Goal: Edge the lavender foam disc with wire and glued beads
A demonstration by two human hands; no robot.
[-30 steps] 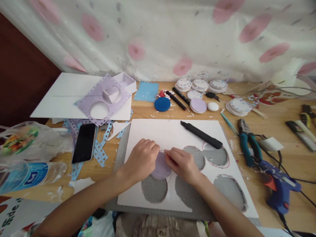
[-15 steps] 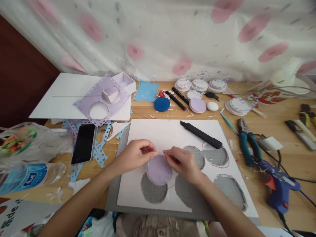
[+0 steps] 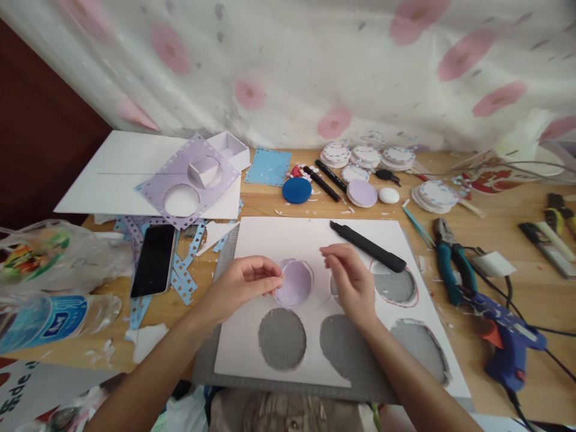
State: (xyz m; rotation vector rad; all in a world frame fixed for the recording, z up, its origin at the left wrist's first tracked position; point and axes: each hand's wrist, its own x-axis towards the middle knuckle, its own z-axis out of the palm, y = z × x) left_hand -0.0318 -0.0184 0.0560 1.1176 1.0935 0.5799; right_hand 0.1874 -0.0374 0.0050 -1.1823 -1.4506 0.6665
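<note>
My left hand [image 3: 249, 282] pinches the left edge of a round lilac disc [image 3: 294, 283] between thumb and fingertips. The disc is held over a white sheet [image 3: 279, 240] with several round holes cut through it. Through these holes a grey cutting mat [image 3: 281, 339] shows. To the right of the disc and apart from it, my right hand [image 3: 351, 279] hovers over the sheet, fingers bent and slightly apart, with nothing visible in them. A black capped marker or cutter [image 3: 369, 245] lies on the sheet just beyond my right hand.
Along the back lie stacked white discs [image 3: 335, 154], a lilac disc [image 3: 362, 193], a blue disc [image 3: 297, 190] and black markers [image 3: 321, 183]. Pliers [image 3: 454, 261] and a blue glue gun [image 3: 508, 342] with cables are at right. A phone [image 3: 153, 261], paper scraps and a bottle [image 3: 58, 318] are at left.
My right hand has let go of the disc and moved right and away from me. The disc, in my left hand, has shifted slightly away from me, uncovering the hole below it.
</note>
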